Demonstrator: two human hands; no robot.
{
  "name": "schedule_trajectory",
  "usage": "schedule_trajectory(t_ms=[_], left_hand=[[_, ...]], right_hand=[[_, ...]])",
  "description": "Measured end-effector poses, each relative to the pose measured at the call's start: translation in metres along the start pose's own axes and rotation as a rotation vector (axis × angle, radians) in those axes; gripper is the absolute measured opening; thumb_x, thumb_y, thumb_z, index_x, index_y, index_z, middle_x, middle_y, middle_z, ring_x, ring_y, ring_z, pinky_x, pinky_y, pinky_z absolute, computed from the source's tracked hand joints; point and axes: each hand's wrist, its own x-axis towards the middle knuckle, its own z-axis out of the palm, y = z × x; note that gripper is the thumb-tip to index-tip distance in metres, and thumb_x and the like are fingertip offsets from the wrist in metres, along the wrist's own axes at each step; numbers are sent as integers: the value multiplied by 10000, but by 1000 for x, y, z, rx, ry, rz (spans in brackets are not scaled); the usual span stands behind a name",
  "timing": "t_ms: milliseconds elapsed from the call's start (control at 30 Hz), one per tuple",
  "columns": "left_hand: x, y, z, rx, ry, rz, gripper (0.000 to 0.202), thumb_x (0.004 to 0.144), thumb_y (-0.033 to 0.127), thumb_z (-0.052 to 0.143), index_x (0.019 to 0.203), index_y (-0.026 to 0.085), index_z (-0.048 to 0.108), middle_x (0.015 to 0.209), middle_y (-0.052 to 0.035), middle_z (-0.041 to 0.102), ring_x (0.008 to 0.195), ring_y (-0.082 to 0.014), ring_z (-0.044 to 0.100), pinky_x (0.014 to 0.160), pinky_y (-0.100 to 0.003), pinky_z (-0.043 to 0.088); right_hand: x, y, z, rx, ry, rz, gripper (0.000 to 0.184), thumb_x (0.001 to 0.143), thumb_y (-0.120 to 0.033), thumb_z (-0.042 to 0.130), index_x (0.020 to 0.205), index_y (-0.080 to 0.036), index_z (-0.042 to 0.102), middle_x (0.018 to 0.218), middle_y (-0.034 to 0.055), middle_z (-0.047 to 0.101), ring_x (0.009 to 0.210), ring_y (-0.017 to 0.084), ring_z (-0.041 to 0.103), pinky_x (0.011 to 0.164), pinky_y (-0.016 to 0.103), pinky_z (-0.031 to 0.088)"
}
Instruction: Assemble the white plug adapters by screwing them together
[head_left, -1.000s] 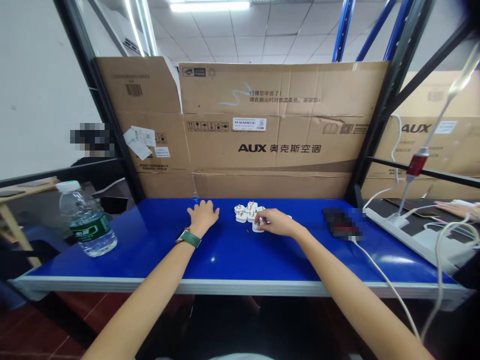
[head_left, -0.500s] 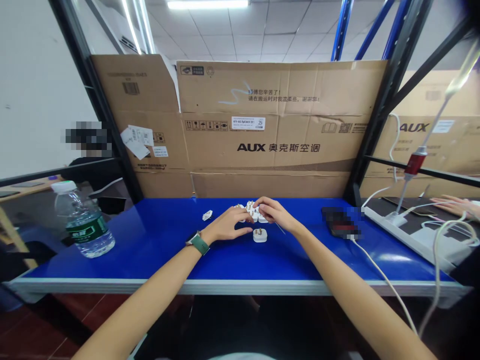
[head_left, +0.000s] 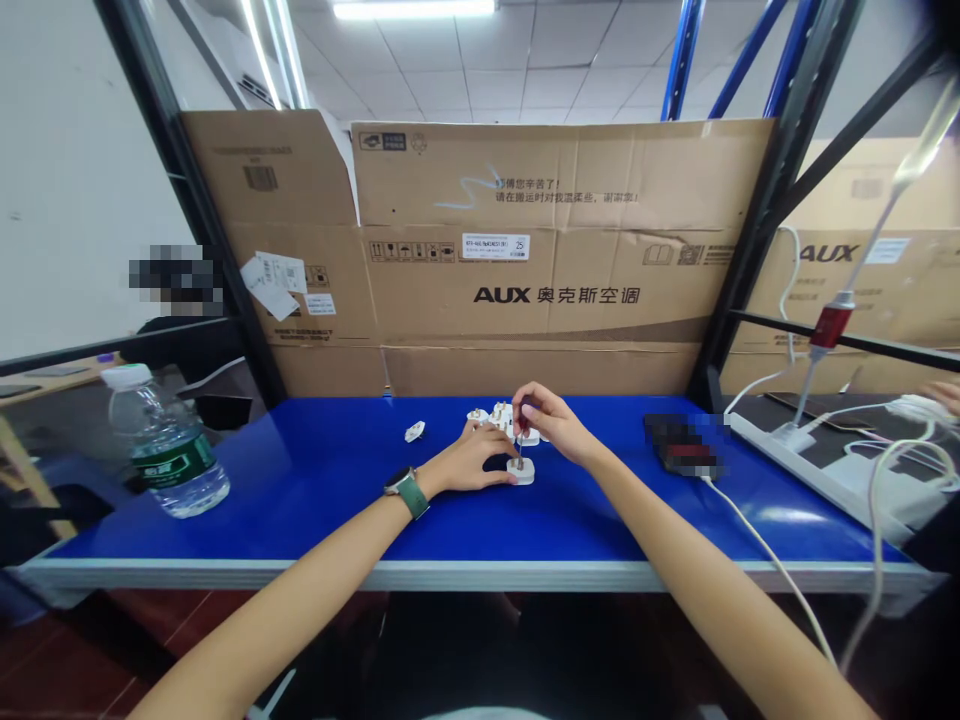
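A white plug (head_left: 520, 471) lies pins-up on the blue table (head_left: 315, 490). My left hand (head_left: 470, 462) rests beside it, its fingers pinching the plug's left edge. My right hand (head_left: 546, 420) hovers just above, fingers pinched round a thin screwdriver (head_left: 518, 440) that stands upright with its tip on the plug. Behind them sits a cluster of several more white plugs (head_left: 501, 416). A single small white part (head_left: 414, 431) lies apart to the left.
A water bottle (head_left: 165, 443) stands at the table's left end. A dark blurred object (head_left: 685, 446) with a white cable lies to the right, next to a white power strip (head_left: 810, 470). Cardboard boxes (head_left: 525, 250) wall off the back. Another person's hand (head_left: 946, 394) shows at far right.
My left hand slid right from the small white part to the single plug and took hold of it. My right hand set the plug in front of the cluster, then brought the screwdriver onto it.
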Motion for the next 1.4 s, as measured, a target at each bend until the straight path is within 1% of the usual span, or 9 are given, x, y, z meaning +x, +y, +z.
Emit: schedule_trajectory(t_ms=[100, 233, 600, 800, 933, 1000, 1100, 1233, 1400], left_hand=[[0, 0, 0, 0, 1, 16, 351, 946, 568, 659, 1118, 270, 731, 1250, -61, 712, 1246, -293, 573, 1101, -452, 303], [-1, -2, 1, 8, -3, 29, 337, 945, 548, 668, 1139, 279, 728, 1256, -61, 710, 1249, -287, 577, 1105, -451, 306], [-6, -4, 0, 5, -14, 37, 326, 930, 507, 679, 1169, 288, 716, 1282, -63, 697, 1316, -318, 538, 1156, -479, 305], [-7, -3, -3, -21, -26, 44, 323, 914, 502, 697, 1148, 279, 709, 1268, -57, 696, 1288, -309, 553, 1186, -488, 275], [-7, -3, -3, -19, -24, 37, 329, 908, 521, 699, 1118, 267, 718, 1255, -65, 695, 1259, -306, 563, 1147, -465, 331], [-6, -3, -4, -17, -16, 45, 326, 905, 523, 704, 1107, 268, 720, 1260, -64, 693, 1265, -304, 561, 1157, -463, 330], [-6, -3, -4, -16, -8, 65, 304, 909, 517, 704, 1088, 273, 724, 1273, -60, 694, 1288, -304, 550, 1184, -469, 310], [-6, -3, -5, -25, -1, 61, 311, 900, 519, 716, 1083, 269, 733, 1263, -61, 705, 1284, -302, 562, 1184, -455, 321], [-5, -3, -6, -50, -13, 55, 329, 898, 527, 717, 1087, 259, 736, 1245, -65, 709, 1275, -295, 567, 1183, -449, 323]], right_hand=[[-1, -3, 1, -21, -37, 22, 425, 902, -598, 701, 1026, -217, 559, 900, 14, 625, 756, 157, 632, 702, 297, 509], [-1, -4, 0, -59, -40, 8, 427, 904, -606, 697, 1006, -210, 575, 885, 17, 629, 754, 159, 633, 683, 287, 498], [-3, -4, -1, -72, -126, 16, 390, 937, -585, 669, 1004, -212, 579, 910, 48, 697, 825, 185, 659, 748, 316, 509], [-3, -2, -1, -56, -144, -2, 344, 956, -542, 664, 1013, -212, 583, 897, 49, 707, 809, 181, 659, 751, 318, 507], [-3, -5, 1, -74, -135, 5, 367, 942, -562, 673, 1012, -210, 593, 884, 46, 705, 803, 183, 665, 750, 323, 522], [-3, -8, 2, -90, -120, 6, 372, 927, -560, 691, 1009, -206, 608, 892, 46, 704, 803, 183, 670, 746, 323, 533], [-2, -9, 3, -119, -59, 20, 352, 887, -513, 750, 1022, -203, 653, 939, 49, 710, 800, 179, 679, 731, 317, 551], [-2, -6, 1, -163, 28, 23, 320, 839, -447, 801, 1027, -199, 728, 885, 38, 726, 736, 168, 663, 724, 317, 563], [-2, -8, -1, -135, -31, -9, 356, 885, -459, 752, 1120, -192, 749, 895, 47, 742, 755, 166, 669, 747, 326, 575]])
